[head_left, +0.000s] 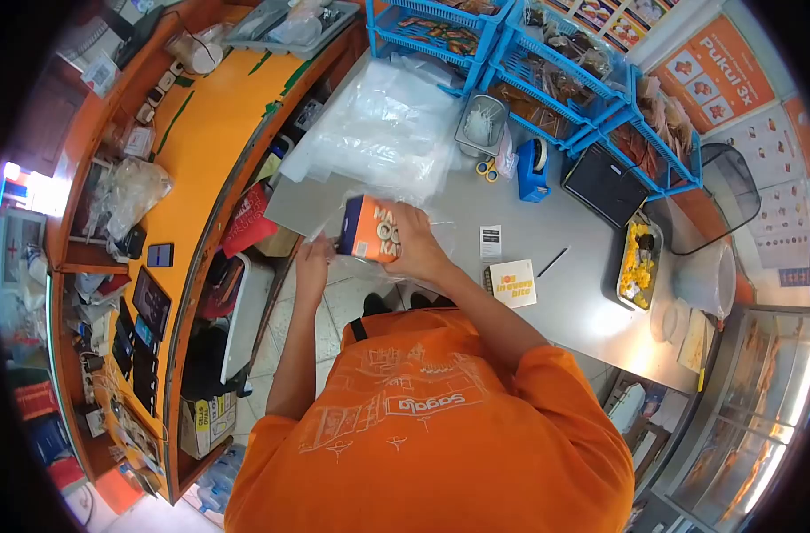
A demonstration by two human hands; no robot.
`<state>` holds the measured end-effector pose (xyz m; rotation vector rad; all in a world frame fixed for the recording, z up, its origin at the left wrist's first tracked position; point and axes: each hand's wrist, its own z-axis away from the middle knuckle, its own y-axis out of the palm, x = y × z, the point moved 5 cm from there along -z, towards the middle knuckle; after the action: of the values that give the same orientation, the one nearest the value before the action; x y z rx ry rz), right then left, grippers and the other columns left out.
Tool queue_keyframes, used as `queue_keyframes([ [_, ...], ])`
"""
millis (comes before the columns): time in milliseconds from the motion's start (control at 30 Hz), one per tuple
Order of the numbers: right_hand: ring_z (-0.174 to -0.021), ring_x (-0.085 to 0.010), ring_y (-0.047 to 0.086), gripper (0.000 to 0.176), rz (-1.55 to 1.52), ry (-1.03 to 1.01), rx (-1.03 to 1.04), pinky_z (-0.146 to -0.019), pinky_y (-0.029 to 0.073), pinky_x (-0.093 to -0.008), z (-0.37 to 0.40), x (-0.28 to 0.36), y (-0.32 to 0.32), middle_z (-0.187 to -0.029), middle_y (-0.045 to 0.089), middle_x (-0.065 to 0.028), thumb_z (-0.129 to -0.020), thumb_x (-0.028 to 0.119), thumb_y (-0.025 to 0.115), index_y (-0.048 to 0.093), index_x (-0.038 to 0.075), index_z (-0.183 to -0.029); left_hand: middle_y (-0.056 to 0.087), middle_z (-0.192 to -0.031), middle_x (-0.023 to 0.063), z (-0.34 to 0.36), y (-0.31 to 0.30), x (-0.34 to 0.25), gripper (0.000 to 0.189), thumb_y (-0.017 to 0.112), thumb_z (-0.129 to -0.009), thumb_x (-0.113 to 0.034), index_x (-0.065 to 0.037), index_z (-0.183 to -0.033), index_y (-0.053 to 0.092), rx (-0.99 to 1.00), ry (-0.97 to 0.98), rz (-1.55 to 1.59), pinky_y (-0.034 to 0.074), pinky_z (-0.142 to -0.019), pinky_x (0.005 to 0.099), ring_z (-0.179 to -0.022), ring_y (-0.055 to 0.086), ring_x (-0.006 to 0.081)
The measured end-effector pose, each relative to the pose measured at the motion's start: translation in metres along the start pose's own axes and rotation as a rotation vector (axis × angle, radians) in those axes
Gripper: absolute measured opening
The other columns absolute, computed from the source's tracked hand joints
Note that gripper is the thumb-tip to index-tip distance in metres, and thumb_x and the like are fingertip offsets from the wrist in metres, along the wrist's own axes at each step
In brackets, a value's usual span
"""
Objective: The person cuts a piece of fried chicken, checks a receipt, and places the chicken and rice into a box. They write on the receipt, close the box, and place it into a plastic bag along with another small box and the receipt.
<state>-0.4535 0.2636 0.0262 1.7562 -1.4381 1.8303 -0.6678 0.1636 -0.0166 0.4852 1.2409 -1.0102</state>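
My right hand (415, 247) is wrapped round an orange and dark-blue printed box (364, 233), holding it over the near edge of the grey worktop. A clear plastic bag (389, 270) lies around the box and under it; how far the box sits inside cannot be made out. On the left, my left hand (314, 265) pinches the edge of that bag, fingers closed. Just beyond both hands, a stack of clear plastic bags (383, 120) is spread on the worktop. A cream box with yellow lettering (512, 283) and a small printed slip (490, 242) lie right of my right hand.
Blue tiered racks (556, 98) hold packets at the back. Yellow-handled scissors (486, 169), a blue tape dispenser (534, 173), a black tablet (605, 185), a pen (554, 262) and a tray of yellow items (638, 266) stand on the grey worktop (582, 333). An orange counter (200, 133) runs along the left.
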Motion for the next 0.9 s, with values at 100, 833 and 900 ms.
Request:
queue_keyframes([
  [100,-0.131,-0.0380,0.039,0.102,0.517,-0.041,0.182,-0.113,0.027,-0.0560,-0.001,0.005,0.014,-0.141,0.042,-0.0171,-0.066,0.035,0.087,0.032,0.015,-0.150,0.063,-0.069,0.0105,0.005,-0.012,-0.027,0.032,0.052,-0.097,-0.018,0.002,-0.075,0.065,-0.277,0.501,-0.385,0.044,-0.058,0.0341,-0.064,0.058,0.0178],
  [833,-0.131,-0.0293,0.050,0.071,0.392,0.229,0.129,-0.110,0.040,-0.0427,0.061,0.038,-0.227,-0.143,0.052,-0.0111,-0.072,0.008,0.078,0.051,0.011,-0.138,0.070,-0.093,0.0051,-0.007,0.022,-0.096,0.026,0.050,-0.085,0.005,0.003,-0.104,0.068,0.357,0.225,0.351,0.050,-0.077,0.0279,-0.081,0.064,0.0119],
  [900,-0.134,-0.0300,0.046,0.079,0.653,0.262,0.211,-0.111,0.039,-0.0461,0.098,0.028,-0.213,-0.151,0.045,-0.0109,-0.070,0.009,0.080,0.048,0.016,-0.142,0.069,-0.097,0.0051,-0.005,0.029,-0.100,0.029,0.049,-0.085,0.005,0.003,-0.108,0.067,0.343,0.205,0.430,0.049,-0.078,0.0259,-0.082,0.062,0.0108],
])
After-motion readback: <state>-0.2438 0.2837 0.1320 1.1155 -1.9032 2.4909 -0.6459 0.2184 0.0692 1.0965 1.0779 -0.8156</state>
